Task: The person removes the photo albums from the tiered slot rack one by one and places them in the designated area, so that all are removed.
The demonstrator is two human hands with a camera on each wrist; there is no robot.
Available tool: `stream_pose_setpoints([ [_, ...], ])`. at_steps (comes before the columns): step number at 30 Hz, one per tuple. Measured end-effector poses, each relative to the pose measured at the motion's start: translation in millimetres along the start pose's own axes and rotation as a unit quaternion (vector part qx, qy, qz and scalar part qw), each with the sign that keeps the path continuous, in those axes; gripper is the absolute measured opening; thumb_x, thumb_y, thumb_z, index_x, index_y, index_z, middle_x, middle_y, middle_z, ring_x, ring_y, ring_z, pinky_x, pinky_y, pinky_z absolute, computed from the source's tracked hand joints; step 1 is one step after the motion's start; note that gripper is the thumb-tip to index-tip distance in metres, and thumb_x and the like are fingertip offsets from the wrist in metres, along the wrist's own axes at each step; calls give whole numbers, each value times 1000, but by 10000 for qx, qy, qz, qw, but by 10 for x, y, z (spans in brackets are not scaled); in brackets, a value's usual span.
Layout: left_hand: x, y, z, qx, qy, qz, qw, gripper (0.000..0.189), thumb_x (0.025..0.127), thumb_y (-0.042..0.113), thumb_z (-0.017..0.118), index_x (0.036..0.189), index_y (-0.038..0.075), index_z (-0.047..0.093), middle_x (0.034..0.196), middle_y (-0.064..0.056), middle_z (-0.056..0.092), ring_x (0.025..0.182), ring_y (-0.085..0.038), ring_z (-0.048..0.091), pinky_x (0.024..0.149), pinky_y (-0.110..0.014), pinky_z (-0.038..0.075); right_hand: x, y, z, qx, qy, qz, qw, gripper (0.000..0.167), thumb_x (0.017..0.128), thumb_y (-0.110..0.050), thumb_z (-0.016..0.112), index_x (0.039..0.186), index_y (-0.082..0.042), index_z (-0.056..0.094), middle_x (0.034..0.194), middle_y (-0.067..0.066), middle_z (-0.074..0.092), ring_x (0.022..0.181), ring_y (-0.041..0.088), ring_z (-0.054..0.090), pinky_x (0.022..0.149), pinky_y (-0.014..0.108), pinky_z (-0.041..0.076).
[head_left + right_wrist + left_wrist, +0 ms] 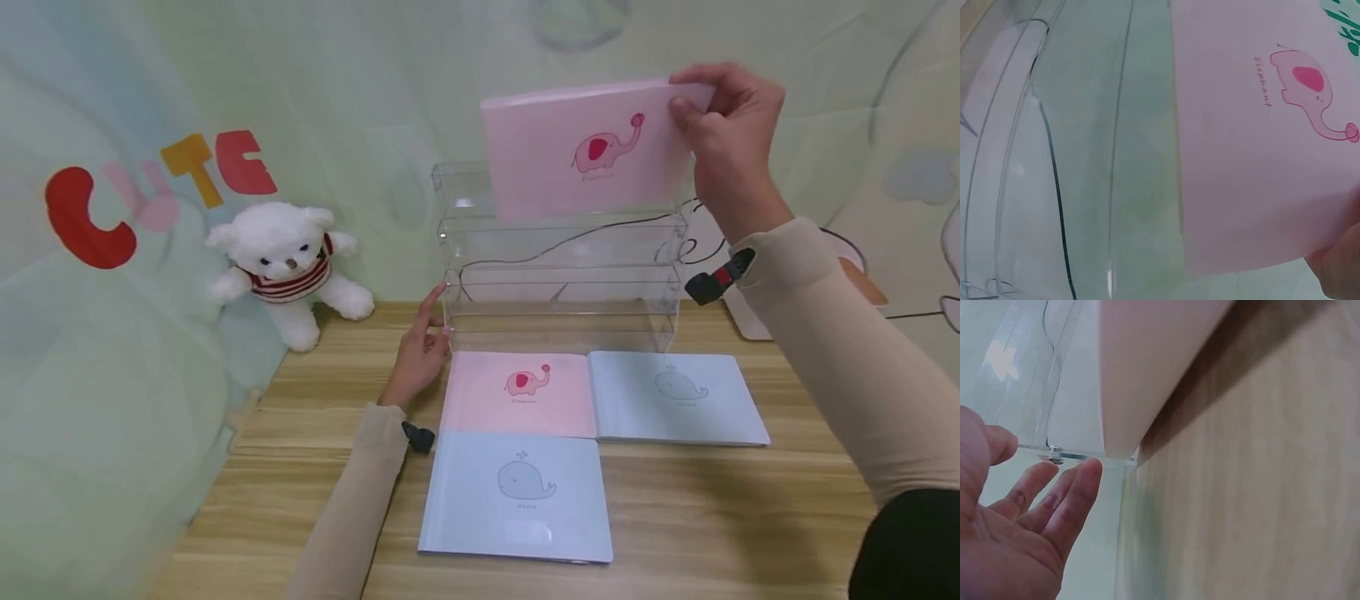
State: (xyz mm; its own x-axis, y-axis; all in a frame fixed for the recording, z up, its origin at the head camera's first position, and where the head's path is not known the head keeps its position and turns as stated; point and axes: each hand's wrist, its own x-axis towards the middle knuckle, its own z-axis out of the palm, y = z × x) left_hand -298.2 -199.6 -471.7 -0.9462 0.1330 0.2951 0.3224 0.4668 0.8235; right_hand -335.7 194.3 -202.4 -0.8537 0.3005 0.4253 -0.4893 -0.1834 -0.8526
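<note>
In the head view my right hand (731, 137) pinches the upper right corner of a pink booklet (540, 154) with a red elephant on its cover. The booklet is held up in front of the top of a clear tiered rack (562, 287). The right wrist view shows the same pink booklet (1235, 187) beside the rack's clear tiers, apart from them. My left hand (420, 358) is at the rack's lower left side, fingertips against the clear side panel. In the left wrist view the fingers of that hand (1029, 531) are extended near a small metal fastener (1055, 454).
In front of the rack lie a pink elephant booklet (517, 417), a blue whale booklet (697, 417) to its right and another blue whale booklet (480, 529) nearer. A white teddy bear (288, 258) leans at the left wall. A dark cable (570, 240) shows behind the rack.
</note>
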Motion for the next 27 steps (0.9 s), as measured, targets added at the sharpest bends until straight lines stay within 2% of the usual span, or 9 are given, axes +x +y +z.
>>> stream_pose_setpoints([
  [5,13,-27,-10,-11,6,-22,10000,81,110,5,52,166,56,23,123,-24,64,70,-24,66,68,-27,58,-108,46,-119,-125,73,341,9993,19,96,2,75,111,-6,84,96,1,72,110,20,66,104,31,58],
  [9,21,-61,-22,76,-29,-15,10000,81,111,6,52,166,56,21,123,-25,64,70,-26,67,68,-29,58,-228,90,-240,-28,132,580,9982,20,94,1,78,111,-6,84,98,3,72,109,21,65,88,26,62],
  [12,23,-76,-32,91,-31,-6,10000,80,111,6,52,166,57,21,123,-25,65,70,-25,66,68,-29,58,-325,109,-322,-47,122,642,9979,21,93,0,79,113,-6,84,101,3,73,109,22,66,81,22,63],
  [18,23,-82,-41,94,-7,86,9999,80,110,5,52,166,54,22,120,-24,64,66,-24,64,67,-29,57,-509,118,-478,-144,128,713,9973,26,92,-5,82,118,-7,82,109,2,73,114,22,65,82,21,63],
  [27,25,-94,-30,38,-19,67,10000,81,110,6,52,165,58,22,123,-27,65,66,-24,64,67,-29,56,-805,172,-755,67,339,741,9967,33,88,-8,86,120,-4,81,108,2,71,114,22,63,81,20,64],
])
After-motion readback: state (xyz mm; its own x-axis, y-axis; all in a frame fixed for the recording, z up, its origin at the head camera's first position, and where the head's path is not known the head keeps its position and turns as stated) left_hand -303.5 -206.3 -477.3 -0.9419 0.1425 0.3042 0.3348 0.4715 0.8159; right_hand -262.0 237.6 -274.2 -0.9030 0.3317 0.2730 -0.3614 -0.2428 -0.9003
